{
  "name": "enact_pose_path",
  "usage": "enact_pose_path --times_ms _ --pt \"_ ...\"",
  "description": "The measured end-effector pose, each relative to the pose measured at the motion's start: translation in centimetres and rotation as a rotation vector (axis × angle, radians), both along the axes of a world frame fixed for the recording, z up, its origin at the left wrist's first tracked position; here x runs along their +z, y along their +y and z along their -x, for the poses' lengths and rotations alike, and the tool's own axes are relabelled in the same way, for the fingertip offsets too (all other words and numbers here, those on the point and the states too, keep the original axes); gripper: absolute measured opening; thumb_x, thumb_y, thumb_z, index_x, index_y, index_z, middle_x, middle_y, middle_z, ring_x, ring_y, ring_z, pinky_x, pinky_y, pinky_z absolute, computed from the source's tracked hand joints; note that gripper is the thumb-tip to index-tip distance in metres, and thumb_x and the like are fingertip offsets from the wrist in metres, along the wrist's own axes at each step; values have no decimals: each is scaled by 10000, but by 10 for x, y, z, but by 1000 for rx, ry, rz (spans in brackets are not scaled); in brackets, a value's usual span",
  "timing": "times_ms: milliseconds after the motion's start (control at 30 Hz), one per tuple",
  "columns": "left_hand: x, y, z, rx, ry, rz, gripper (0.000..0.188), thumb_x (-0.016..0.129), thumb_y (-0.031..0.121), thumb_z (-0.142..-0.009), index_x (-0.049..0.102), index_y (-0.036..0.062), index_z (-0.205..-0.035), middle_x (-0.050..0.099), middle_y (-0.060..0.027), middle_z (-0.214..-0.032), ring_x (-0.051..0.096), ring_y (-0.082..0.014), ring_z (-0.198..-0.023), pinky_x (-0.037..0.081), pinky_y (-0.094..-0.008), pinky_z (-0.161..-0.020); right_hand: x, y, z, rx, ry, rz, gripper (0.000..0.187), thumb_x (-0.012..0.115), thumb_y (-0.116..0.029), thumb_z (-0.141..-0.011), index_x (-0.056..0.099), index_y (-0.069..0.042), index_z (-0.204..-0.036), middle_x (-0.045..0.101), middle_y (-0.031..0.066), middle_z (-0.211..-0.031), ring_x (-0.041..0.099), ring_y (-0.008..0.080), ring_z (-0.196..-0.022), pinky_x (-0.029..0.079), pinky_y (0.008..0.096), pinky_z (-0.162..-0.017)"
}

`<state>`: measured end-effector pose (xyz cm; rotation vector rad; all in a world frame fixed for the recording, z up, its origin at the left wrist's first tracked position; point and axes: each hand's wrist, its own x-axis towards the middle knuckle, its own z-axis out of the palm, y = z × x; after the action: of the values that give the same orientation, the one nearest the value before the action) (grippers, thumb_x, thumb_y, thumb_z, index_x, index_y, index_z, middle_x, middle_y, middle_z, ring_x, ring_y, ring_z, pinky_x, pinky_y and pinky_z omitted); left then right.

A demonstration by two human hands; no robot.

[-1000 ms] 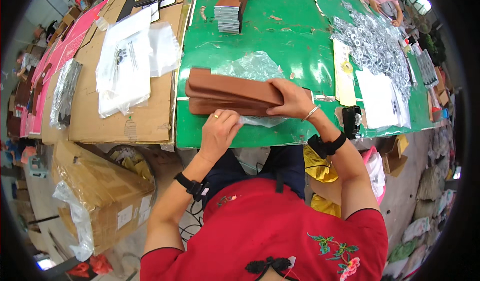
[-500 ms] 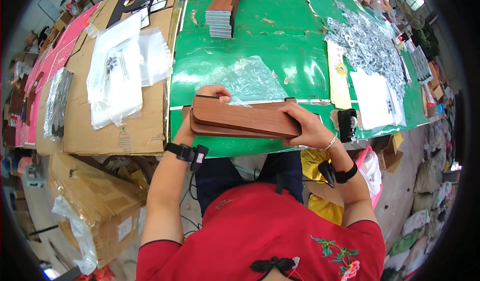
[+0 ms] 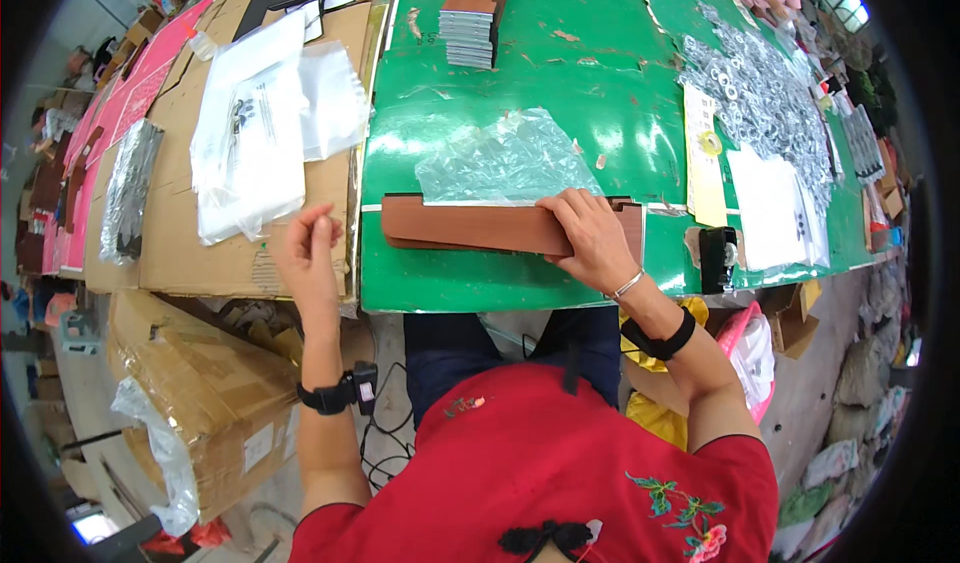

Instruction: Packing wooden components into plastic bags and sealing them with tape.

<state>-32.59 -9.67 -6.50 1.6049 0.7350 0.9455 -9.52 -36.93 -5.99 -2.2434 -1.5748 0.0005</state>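
Two or more long brown wood-grain boards [image 3: 470, 225] lie stacked at the front edge of the green tabletop, slightly out of line with one another. My right hand [image 3: 592, 235] grips the stack near its right end, fingers over the top and thumb by the near edge. Off to the left, my left hand [image 3: 312, 248] is raised over the front edge of the cardboard-covered surface. Its fingers are curled in loosely toward the thumb, and nothing shows between them. Just behind the boards lies a crumpled clear plastic sheet [image 3: 510, 158].
Clear plastic bags [image 3: 250, 153] lie on the cardboard [image 3: 170, 203] at left. A stack of brown boards [image 3: 470, 33] stands farther back. At right are a pile of small grey rings [image 3: 745, 88], yellow paper [image 3: 702, 153], white sheets [image 3: 770, 203] and a black tape dispenser [image 3: 716, 260].
My left hand has let go of the boards and moved left over the cardboard. The boards have been lowered onto the tabletop, with my right hand still on them.
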Motion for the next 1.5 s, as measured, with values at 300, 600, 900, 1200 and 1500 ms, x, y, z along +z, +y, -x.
enact_pose_path --times_ms 300,600,900,1200,1500 --pt "-12 -60 18 -139 176 -172 142 589 26 -946 692 5 -1042 645 -56 -841 609 -131 -767 482 -265 -721 -8 7 -10 57 32 -27 725 873 -129 -565 544 -103 -1210 603 90 -1080 560 299 -1068 411 405 -911" --pt "-16 -79 -3 -382 252 -275 142 610 -6 -894 699 39 -996 634 -104 -820 626 -236 -747 486 -321 -674 -4 6 -14 56 77 -2 723 881 -163 -579 551 -100 -1219 618 74 -1103 577 268 -1071 411 393 -891" --pt "-12 -88 -37 -552 334 -816 205 703 72 -812 701 104 -1014 648 -44 -967 607 -254 -931 481 -392 -808 -11 3 -23 46 120 17 730 871 -183 -598 552 -95 -1249 624 107 -1145 569 287 -1113 413 401 -948" --pt "-14 -89 -91 -609 522 -991 734 843 215 -654 563 250 -1331 516 -77 -1284 490 -295 -1225 361 -483 -1046 42 -46 -26 -310 694 -390 783 878 -265 -687 493 16 -1308 623 127 -1125 599 191 -1034 477 315 -915" --pt "-14 -78 -92 -828 509 -885 679 852 216 -663 581 223 -1285 538 -76 -1072 546 -300 -1012 436 -425 -889 26 -104 4 -492 866 -536 758 866 -227 -712 494 -13 -1337 619 83 -1170 581 153 -1060 457 292 -936"
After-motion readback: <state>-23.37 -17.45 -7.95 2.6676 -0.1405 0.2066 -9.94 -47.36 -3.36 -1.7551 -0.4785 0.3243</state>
